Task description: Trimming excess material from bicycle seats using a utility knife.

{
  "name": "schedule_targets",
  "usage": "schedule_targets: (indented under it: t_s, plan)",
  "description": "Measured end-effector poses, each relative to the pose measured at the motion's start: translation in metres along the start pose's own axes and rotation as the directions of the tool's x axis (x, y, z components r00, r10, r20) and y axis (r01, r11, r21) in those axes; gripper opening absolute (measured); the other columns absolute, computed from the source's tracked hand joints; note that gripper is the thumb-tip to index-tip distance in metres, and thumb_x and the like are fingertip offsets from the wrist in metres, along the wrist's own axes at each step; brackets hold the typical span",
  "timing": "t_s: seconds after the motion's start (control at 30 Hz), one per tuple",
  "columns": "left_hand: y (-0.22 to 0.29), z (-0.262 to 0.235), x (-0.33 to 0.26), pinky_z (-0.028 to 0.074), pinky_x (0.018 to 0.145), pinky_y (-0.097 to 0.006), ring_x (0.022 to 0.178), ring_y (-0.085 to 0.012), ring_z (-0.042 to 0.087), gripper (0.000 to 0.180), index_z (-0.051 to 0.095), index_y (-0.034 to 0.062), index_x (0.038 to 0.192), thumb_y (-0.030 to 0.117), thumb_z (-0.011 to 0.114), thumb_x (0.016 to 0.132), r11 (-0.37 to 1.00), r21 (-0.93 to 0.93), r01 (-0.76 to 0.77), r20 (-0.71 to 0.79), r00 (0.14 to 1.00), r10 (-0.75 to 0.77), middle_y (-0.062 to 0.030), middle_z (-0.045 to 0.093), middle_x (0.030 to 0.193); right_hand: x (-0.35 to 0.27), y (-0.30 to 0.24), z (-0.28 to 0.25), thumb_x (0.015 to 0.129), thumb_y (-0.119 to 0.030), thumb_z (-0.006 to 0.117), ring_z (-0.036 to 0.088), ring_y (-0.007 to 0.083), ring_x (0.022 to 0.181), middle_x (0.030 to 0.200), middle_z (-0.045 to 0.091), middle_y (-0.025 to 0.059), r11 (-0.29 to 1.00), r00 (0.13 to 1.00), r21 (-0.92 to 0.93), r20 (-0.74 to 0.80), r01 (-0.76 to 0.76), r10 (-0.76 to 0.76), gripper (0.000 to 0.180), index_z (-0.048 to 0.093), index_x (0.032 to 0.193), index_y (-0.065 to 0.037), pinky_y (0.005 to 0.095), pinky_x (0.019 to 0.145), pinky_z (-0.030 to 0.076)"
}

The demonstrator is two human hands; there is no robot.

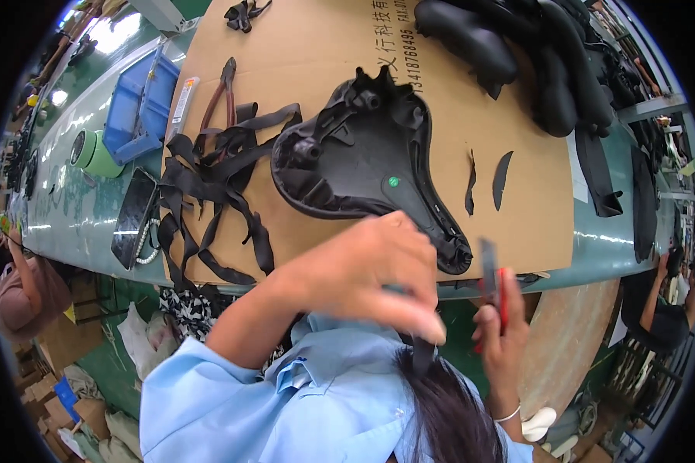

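A black bicycle saddle (pixel 359 166) lies upside down on the cardboard, its hollow underside up and its nose toward me at the right. The black cover is folded over its rim and bunched at the far edge. My left hand (pixel 390 266), smeared by motion, is closed in front of the saddle's near edge. From beneath its thumb hangs a short black strip (pixel 422 356), apparently gripped. To the right, clear of the saddle, my right hand (pixel 503 347) is closed round a red-handled utility knife (pixel 503 297) with its blade pointing away from me.
Black offcut strips (pixel 235 197) are heaped at the left around red-handled pincers (pixel 228 92). Two thin black scraps (pixel 503 181) lie right of the saddle. More black saddles (pixel 479 46) are piled at far right. A blue bin (pixel 140 104) and green container (pixel 96 154) stand left.
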State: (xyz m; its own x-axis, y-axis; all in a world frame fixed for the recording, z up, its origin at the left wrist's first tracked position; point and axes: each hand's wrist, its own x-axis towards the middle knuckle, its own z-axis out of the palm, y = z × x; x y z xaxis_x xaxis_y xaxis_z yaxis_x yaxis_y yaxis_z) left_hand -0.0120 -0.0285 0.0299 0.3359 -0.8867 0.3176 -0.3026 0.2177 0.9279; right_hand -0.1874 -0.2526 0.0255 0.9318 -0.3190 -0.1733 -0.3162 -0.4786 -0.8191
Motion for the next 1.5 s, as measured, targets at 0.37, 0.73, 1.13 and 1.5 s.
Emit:
schedule_targets:
  t_s: [0.37, 0.73, 1.13, 1.5]
  plan:
    - [-0.025, -0.016, -0.006, 0.046, 0.066, -0.037, 0.074, -0.0258, 0.056, 0.01, 0.063, 0.0033, 0.084, 0.013, 0.063, 0.081, 0.648, 0.718, 0.253, -0.285, 0.957, -0.058, -0.0074, 0.057, 0.078, 0.049, -0.03, 0.009, 0.074, 0.002, 0.069, 0.053, 0.0156, 0.059, 0.073, 0.054, 0.005, 0.671, 0.785, -0.411, 0.254, 0.616, -0.565, 0.056, 0.064, 0.124, -0.021, 0.0277, 0.051, 0.042]
    - [-0.026, -0.011, -0.004, 0.046, 0.064, -0.038, 0.074, -0.026, 0.057, 0.012, 0.058, 0.0043, 0.077, 0.014, 0.063, 0.081, 0.656, 0.7, 0.282, -0.34, 0.94, -0.041, -0.0075, 0.054, 0.075, 0.061, -0.05, -0.037, 0.073, -0.002, 0.067, 0.047, 0.019, 0.055, 0.064, 0.04, 0.0035, 0.33, 0.784, -0.732, 0.442, 0.597, -0.436, 0.064, 0.059, 0.128, -0.035, 0.0322, 0.05, 0.04]
    - [-0.044, -0.016, 0.039, 0.048, 0.064, -0.033, 0.069, -0.0234, 0.063, 0.016, 0.065, 0.0009, 0.074, 0.017, 0.066, 0.071, 0.81, 0.389, 0.439, -0.188, 0.899, -0.397, -0.0098, 0.064, 0.073, 0.017, -0.043, 0.029, 0.098, -0.017, 0.043, 0.055, 0.0113, 0.063, 0.097, 0.058, 0.0102, 0.747, 0.915, 0.537, 0.315, -0.392, 0.253, 0.057, 0.021, 0.15, -0.007, 0.0246, 0.056, 0.05]
    - [-0.044, -0.025, 0.038, 0.04, 0.064, -0.021, 0.07, -0.0068, 0.053, 0.014, 0.065, 0.0028, 0.082, 0.016, 0.069, 0.08, 0.84, -0.199, 0.505, -0.227, 0.81, -0.54, 0.0019, 0.06, 0.076, 0.006, -0.072, 0.064, 0.099, -0.018, 0.042, 0.055, 0.0111, 0.063, 0.095, 0.054, 0.0074, 0.709, 0.888, 0.562, 0.408, -0.426, 0.211, 0.059, 0.015, 0.151, -0.007, 0.0245, 0.054, 0.048]
